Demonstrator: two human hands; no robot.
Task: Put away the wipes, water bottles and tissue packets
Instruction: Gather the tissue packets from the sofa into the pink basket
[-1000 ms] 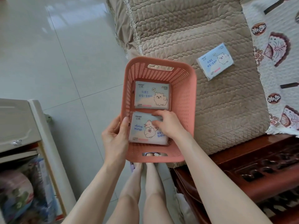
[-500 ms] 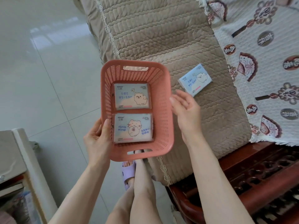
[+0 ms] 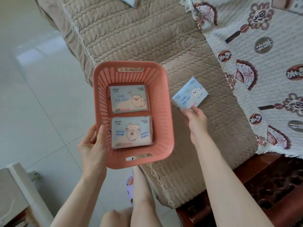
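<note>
A salmon-pink plastic basket [image 3: 164, 115] is held over the edge of the quilted beige sofa seat [image 3: 134, 40]. My left hand [image 3: 93, 145] grips its near left rim, thumb inside. Two light blue tissue packets lie flat in it: a dog-print packet [image 3: 128, 99] at the far end and a cat-print packet [image 3: 131, 131] nearer me. A third tissue packet [image 3: 190, 95] lies on the sofa seat to the basket's right. My right hand [image 3: 196, 119] pinches that packet's near corner.
A white patterned cover [image 3: 262, 63] drapes the sofa to the right. The dark carved wooden sofa frame [image 3: 270, 185] runs along the bottom right. A pale cabinet [image 3: 14, 194] stands at the lower left on the tiled floor [image 3: 36, 95]. My legs and a purple slipper [image 3: 129, 185] are below the basket.
My right hand left the cat-print packet in the basket, moved out to the right and took hold of the third packet's corner on the sofa. The left hand kept holding the basket.
</note>
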